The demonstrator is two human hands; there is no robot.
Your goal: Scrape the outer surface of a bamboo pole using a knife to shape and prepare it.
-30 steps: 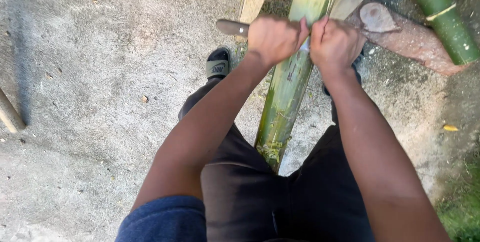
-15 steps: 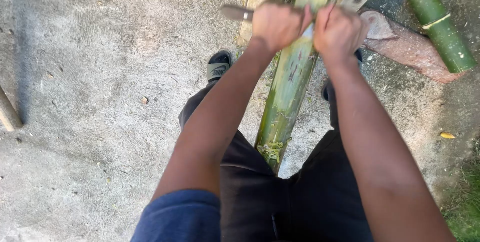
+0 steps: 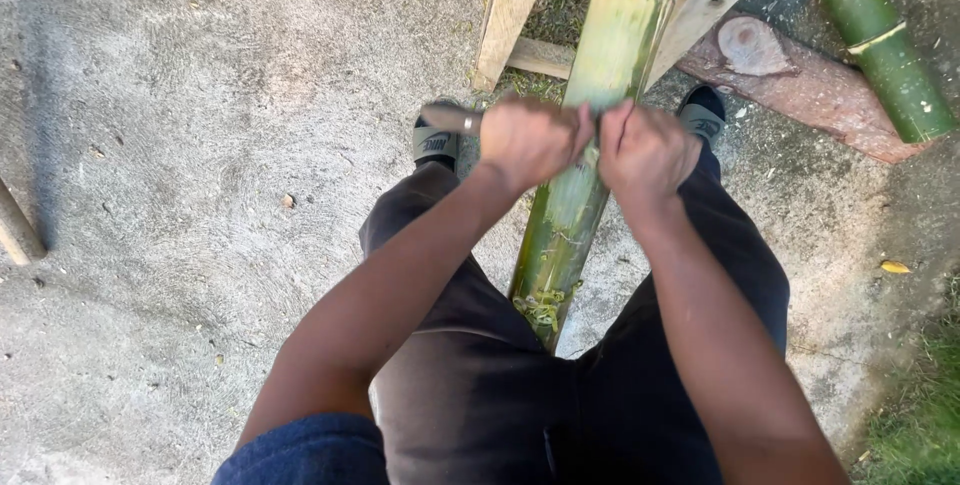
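A thick green-yellow bamboo pole (image 3: 580,195) runs from between my legs up onto a wooden frame (image 3: 515,5). My left hand (image 3: 535,140) and my right hand (image 3: 645,150) are both closed on a blade tool laid across the pole, one hand on each side. The tool's dark handle end (image 3: 450,118) sticks out to the left of my left hand. The blade itself is hidden by my fingers. Shavings cling to the scraped lower part of the pole (image 3: 545,305).
A second green bamboo pole (image 3: 880,45) lies at the top right beside a reddish log (image 3: 790,80). My sandalled feet (image 3: 435,140) stand on rough concrete (image 3: 180,165) either side of the pole. Grass (image 3: 920,415) borders the lower right.
Both hands went slightly up the pole, then drew the tool down it toward my body.
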